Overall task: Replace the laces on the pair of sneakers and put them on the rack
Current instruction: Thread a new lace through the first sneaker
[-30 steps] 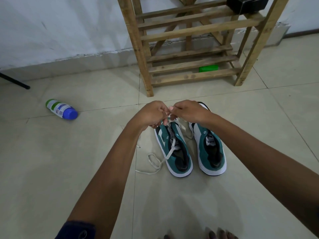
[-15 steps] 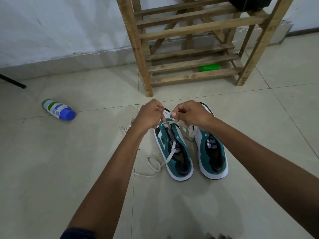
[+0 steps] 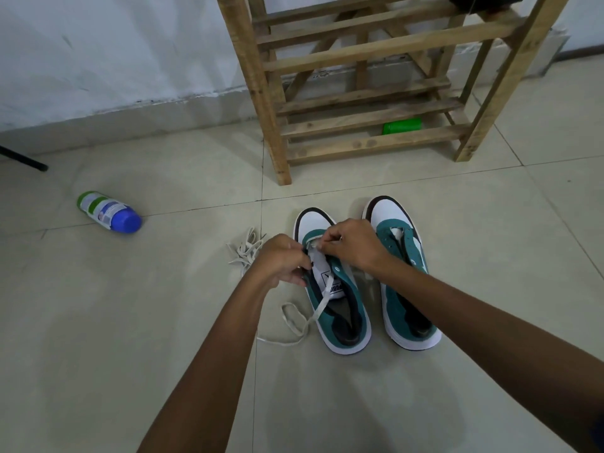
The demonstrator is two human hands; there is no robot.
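Teal and white, the left sneaker sits on the floor just below the middle of the frame, toe aimed up-frame at the wooden rack, heel toward the person, long axis running near to far. Both hands meet over its forward eyelets: the left hand has its grip curled on the shoe's left edge, and the right hand pinches the white lace at the top of the tongue. That lace trails down-frame along the tongue and loops onto the tiles at lower left. Right alongside, the second sneaker points the same way, no lace visible in it. A spare lace bundle lies just left of the left hand. Threading looks barely begun; both hands are equally near, and the next pull probably runs across the shoe.
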